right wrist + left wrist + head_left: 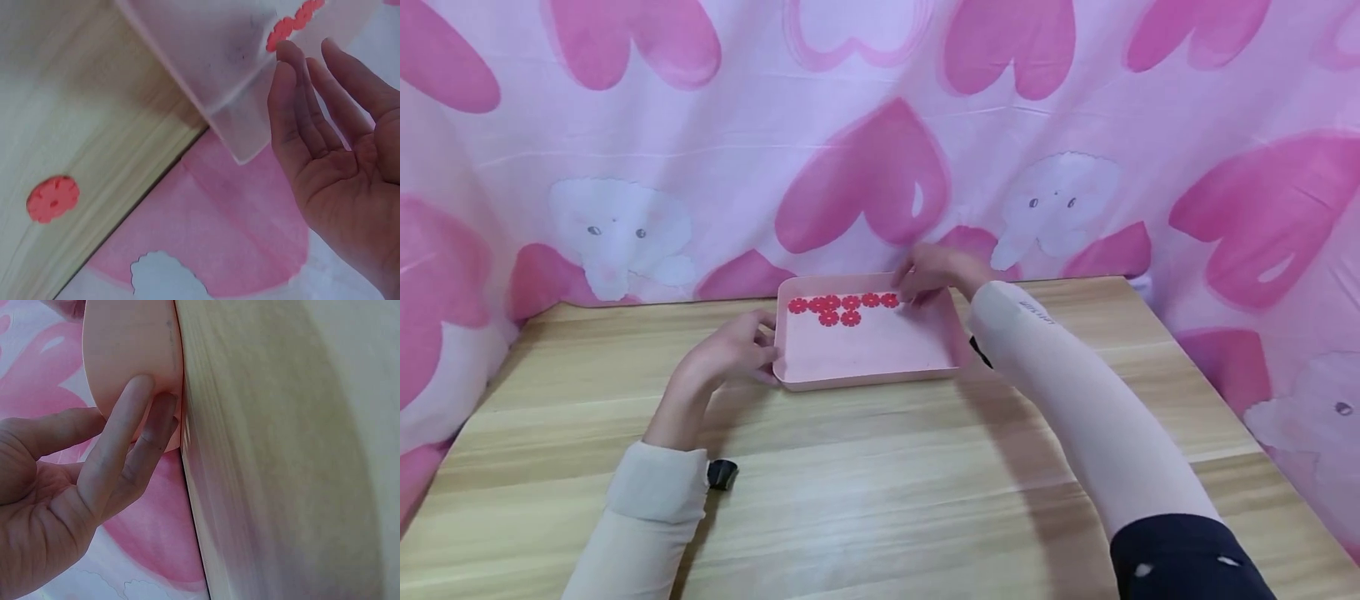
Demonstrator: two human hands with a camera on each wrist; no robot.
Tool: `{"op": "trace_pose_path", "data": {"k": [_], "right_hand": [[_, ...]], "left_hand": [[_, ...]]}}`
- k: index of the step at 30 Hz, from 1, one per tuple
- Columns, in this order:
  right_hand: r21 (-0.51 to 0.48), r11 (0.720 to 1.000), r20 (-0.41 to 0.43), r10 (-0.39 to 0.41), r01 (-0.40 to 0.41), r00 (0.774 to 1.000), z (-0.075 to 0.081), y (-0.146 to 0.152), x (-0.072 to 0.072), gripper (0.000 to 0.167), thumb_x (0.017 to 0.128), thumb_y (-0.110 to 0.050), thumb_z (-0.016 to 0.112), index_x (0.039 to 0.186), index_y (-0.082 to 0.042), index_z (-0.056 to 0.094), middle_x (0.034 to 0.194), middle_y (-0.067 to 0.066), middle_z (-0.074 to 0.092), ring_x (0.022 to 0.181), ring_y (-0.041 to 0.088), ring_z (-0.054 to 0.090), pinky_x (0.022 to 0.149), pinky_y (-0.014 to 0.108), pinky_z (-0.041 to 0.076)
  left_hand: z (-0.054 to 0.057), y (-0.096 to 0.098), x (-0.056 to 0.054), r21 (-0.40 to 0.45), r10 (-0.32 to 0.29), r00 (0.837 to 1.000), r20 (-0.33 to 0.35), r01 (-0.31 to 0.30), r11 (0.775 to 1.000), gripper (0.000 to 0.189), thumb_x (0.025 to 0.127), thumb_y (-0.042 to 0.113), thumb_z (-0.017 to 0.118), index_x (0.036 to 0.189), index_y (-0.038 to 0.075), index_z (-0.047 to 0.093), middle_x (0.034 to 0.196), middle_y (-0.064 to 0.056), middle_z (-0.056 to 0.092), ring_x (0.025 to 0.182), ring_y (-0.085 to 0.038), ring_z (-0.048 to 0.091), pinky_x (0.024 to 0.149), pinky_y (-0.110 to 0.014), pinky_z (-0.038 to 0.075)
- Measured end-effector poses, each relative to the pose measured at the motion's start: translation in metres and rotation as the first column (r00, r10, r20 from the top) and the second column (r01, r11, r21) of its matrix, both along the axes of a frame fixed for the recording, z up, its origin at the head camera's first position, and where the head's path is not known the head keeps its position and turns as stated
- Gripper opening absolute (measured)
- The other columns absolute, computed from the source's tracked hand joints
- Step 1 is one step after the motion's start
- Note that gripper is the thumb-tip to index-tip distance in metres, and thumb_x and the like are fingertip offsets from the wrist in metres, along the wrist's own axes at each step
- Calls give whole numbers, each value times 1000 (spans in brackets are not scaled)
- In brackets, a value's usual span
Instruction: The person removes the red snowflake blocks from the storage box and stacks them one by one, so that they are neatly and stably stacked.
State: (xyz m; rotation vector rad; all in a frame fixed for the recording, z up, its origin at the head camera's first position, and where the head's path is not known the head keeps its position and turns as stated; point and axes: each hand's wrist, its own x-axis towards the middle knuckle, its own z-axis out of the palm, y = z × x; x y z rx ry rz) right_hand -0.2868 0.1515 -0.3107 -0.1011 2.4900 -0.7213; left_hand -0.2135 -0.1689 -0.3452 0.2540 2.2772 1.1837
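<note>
A shallow pink tray (880,354) lies on the table. Inside it, several red scalloped discs (850,318) form a row along the far wall, with two just below the row. My left hand (733,348) rests against the tray's left end. In the left wrist view its extended fingers (119,440) touch the outer wall, one tip partly hidden at the rim. Over the tray's far right part is my right hand (928,273), fingertips close to the row's last disc. The right wrist view shows its fingers (284,94) loosely bent with nothing between them.
A single red disc (53,199) lies on the wooden table (850,483) outside the tray's right end. Behind the table's far edge hangs a pink curtain (737,183) with hearts. Black wrist straps (722,475) show at the sleeves.
</note>
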Motion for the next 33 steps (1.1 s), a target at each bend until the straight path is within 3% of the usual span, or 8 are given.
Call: {"op": "trace_pose_path", "data": {"k": [10,14,17,21,28,33], "right_hand": [[6,1000,62,-20,20,998,-16,-6,6,51,102,-10,74,151,-10,62,114,15,70,89,25,67,96,39,65],[36,999,29,-23,22,999,-21,-2,6,44,100,-10,76,143,-12,69,116,13,68,92,25,69,95,36,65],[83,997,-23,1,1,1000,-23,1,6,29,98,-10,78,127,-8,76,117,12,71,93,26,72,96,36,67],[109,994,-6,-7,8,1000,-27,3,7,15,96,-8,81,108,-3,75,110,13,73,93,25,74,99,37,66],[83,997,17,4,-5,1000,-28,2,5,21,94,-9,83,111,-3,73,107,11,70,91,24,70,95,36,68],[95,995,18,28,-29,999,-28,-1,5,21,92,-3,83,110,-2,71,111,13,70,94,25,67,92,33,67]], "left_hand": [[-3,6,2,-7,4,1000,-2,-4,1000,48,104,-6,53,149,-14,40,127,-34,58,97,-32,75,86,-42,71],[-1,11,0,-16,7,1000,-2,-7,1000,49,104,-6,54,150,-13,39,132,-34,56,102,-35,73,86,-42,71],[-1,15,-1,-20,4,1000,-5,-4,1000,50,105,-5,54,151,-13,39,134,-34,56,103,-35,73,86,-41,71],[-2,18,-3,-11,-9,1000,-7,8,1000,49,105,-5,54,150,-14,39,132,-35,56,100,-35,75,85,-40,71],[-3,18,-5,-18,3,1000,6,-3,1000,49,105,-6,54,151,-12,39,135,-35,56,104,-36,74,86,-40,71],[-4,17,-5,-37,2,1000,-8,-3,999,48,105,-5,55,150,-13,40,134,-35,57,98,-33,76,85,-40,71]]}}
